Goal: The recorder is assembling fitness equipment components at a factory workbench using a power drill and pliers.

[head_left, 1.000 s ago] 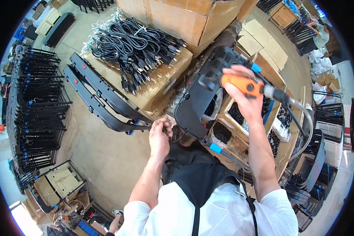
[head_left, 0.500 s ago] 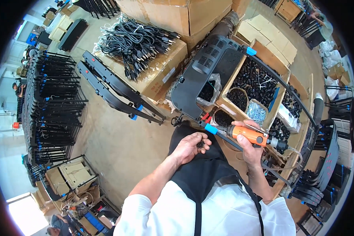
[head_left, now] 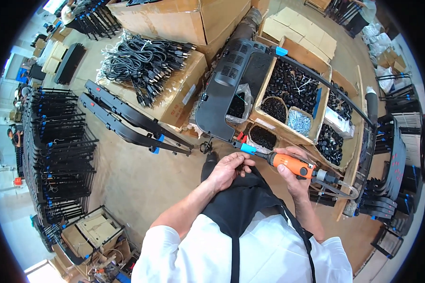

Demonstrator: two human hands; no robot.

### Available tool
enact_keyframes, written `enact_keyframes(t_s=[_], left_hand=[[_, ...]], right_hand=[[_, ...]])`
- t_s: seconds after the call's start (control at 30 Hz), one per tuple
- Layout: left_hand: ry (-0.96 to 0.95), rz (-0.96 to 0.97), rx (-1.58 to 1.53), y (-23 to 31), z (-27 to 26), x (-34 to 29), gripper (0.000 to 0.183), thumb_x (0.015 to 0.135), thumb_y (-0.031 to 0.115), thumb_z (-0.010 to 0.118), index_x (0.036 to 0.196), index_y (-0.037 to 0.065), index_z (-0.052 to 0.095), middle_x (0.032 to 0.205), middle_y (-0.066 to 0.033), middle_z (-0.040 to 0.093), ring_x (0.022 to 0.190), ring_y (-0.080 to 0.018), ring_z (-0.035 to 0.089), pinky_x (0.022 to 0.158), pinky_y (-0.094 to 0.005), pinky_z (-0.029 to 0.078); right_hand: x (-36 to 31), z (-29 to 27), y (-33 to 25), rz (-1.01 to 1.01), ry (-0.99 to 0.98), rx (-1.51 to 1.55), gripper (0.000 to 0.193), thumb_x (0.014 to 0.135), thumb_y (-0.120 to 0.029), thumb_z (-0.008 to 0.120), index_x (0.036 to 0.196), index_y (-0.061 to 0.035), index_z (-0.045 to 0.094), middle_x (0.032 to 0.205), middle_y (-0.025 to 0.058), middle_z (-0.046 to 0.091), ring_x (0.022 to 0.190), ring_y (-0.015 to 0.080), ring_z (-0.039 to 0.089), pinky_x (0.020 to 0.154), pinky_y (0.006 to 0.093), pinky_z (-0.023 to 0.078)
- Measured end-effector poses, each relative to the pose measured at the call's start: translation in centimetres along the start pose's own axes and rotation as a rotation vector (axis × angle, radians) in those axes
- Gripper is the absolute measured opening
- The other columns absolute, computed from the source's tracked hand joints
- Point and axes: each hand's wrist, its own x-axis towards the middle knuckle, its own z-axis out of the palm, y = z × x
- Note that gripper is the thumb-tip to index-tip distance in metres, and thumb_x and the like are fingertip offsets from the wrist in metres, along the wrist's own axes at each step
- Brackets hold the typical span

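My right hand (head_left: 295,183) grips an orange air screwdriver (head_left: 292,165), its dark nose turned left and a hose trailing from its rear. That nose is close to a blue sleeve (head_left: 248,149) at the near corner of a black plastic frame (head_left: 212,115) with a vented motor cover (head_left: 233,66). My left hand (head_left: 229,170) is closed just below the sleeve, fingertips pinched near the screwdriver's nose. Its palm is mostly hidden; the earlier frame shows small dark screws in it. Behind the tool stands a round tub of small dark screws (head_left: 263,137).
Right of the frame, a cardboard box (head_left: 262,118) holds black plastic parts (head_left: 293,80) and a bag of silver screws (head_left: 299,121). Bundled black cables (head_left: 146,61) lie on a carton (head_left: 174,106). Black frame legs (head_left: 127,118) stand at left, beyond them stacked frames (head_left: 56,146).
My left hand has turned its palm inward and its fingers have closed toward the sleeve. The screwdriver has moved slightly left with my right hand. The whole view has shifted a little.
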Motion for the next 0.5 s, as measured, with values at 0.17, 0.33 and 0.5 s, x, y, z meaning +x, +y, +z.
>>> enact_keyframes(t_s=[0.17,0.33,0.5], left_hand=[[0.064,-0.074,-0.21,1.0,-2.7,0.9,0.024,0.112,0.029,0.055,0.115,0.008,0.066,0.098,-0.0021,0.072,0.079,-0.0123,0.064,0.067,-0.0264,0.05],[0.083,-0.137,-0.433,1.0,-4.8,1.3,0.024,0.11,0.032,0.058,0.108,0.009,0.066,0.085,0.0018,0.062,0.071,-0.0117,0.054,0.061,-0.026,0.044],[0.086,-0.194,-0.533,1.6,-5.2,1.5,0.023,0.11,0.031,0.057,0.108,0.009,0.065,0.083,0.0017,0.06,0.071,-0.0116,0.053,0.059,-0.0244,0.042]], right_hand=[[0.3,3.3,0.5,-0.055,-0.058,-0.065,0.049,0.088,-0.003,0.078,0.131,-0.0007,0.055,0.127,0.0181,0.068,0.121,0.0282,0.065,0.108,0.0434,0.051],[0.8,6.4,1.4,-0.082,-0.114,-0.208,0.045,0.086,-0.003,0.079,0.127,-0.0023,0.061,0.125,0.0151,0.07,0.123,0.0265,0.063,0.11,0.043,0.049],[0.8,8.4,1.0,-0.018,-0.154,-0.356,0.046,0.089,-0.001,0.076,0.13,-0.0023,0.055,0.129,0.0182,0.068,0.128,0.0323,0.063,0.112,0.0476,0.048]])
